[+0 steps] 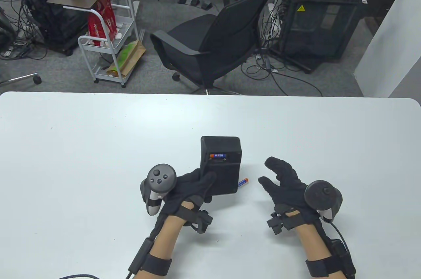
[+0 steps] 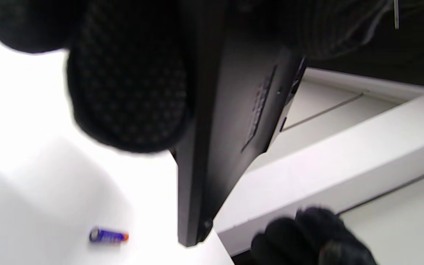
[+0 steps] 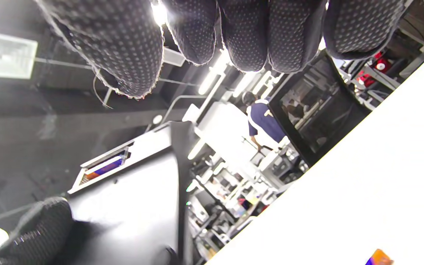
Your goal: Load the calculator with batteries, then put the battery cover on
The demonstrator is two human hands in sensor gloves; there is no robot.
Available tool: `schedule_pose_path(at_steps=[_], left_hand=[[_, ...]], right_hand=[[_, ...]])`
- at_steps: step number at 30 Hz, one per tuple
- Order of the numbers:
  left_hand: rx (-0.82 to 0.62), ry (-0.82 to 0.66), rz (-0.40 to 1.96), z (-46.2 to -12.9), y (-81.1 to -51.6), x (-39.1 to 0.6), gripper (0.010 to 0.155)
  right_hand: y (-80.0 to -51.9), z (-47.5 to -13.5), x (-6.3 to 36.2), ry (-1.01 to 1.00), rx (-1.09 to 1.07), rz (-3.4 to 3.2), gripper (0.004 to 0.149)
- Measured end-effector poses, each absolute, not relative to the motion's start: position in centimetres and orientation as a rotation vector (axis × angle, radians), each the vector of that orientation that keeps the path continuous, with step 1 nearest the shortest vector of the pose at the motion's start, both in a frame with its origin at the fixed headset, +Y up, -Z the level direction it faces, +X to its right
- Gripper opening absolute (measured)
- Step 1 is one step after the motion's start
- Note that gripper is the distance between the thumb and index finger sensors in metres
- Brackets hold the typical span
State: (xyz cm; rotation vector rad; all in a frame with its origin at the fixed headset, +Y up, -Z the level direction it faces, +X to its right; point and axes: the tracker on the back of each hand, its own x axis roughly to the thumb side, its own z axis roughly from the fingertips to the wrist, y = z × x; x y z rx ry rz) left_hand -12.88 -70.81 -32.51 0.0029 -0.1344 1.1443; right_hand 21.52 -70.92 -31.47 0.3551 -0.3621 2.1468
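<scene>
The black calculator (image 1: pixel 221 164) is lifted off the table, back side up, with its battery bay open. One blue and orange battery (image 1: pixel 218 156) sits in the bay. My left hand (image 1: pixel 194 190) grips the calculator's near left corner, thumb on its back. A second battery (image 1: pixel 243 182) lies on the table just right of the calculator, and shows in the left wrist view (image 2: pixel 108 236). My right hand (image 1: pixel 279 177) is open and empty, to the right of that battery. The calculator fills the left wrist view (image 2: pixel 230 121) and shows in the right wrist view (image 3: pixel 138 198). No battery cover is in view.
The white table (image 1: pixel 98 147) stretches to the left and back. Beyond its far edge stand a black office chair (image 1: pixel 223 39) and a white cart (image 1: pixel 108 32).
</scene>
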Motion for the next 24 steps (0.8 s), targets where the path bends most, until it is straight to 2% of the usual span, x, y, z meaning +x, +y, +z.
schedule_pose_path(at_steps=[7, 12, 16, 24], left_hand=[[0.112, 0.005, 1.122, -32.4, -70.5, -15.6, 0.061], [0.127, 0.086, 1.127, -32.5, -70.8, -16.7, 0.061], [0.138, 0.112, 1.107, -32.6, -70.9, -17.3, 0.061], [0.140, 0.119, 1.094, -32.6, -70.8, -17.5, 0.061]], right_hand=[[-72.0, -32.5, 18.9, -0.264, 0.410, 2.498, 0.064], [-72.1, -33.7, 16.6, -0.177, 0.503, 2.757, 0.065], [-72.8, -34.6, 14.6, -0.102, 0.576, 2.912, 0.066], [-74.5, -36.4, 11.8, 0.105, 0.677, 3.192, 0.059]])
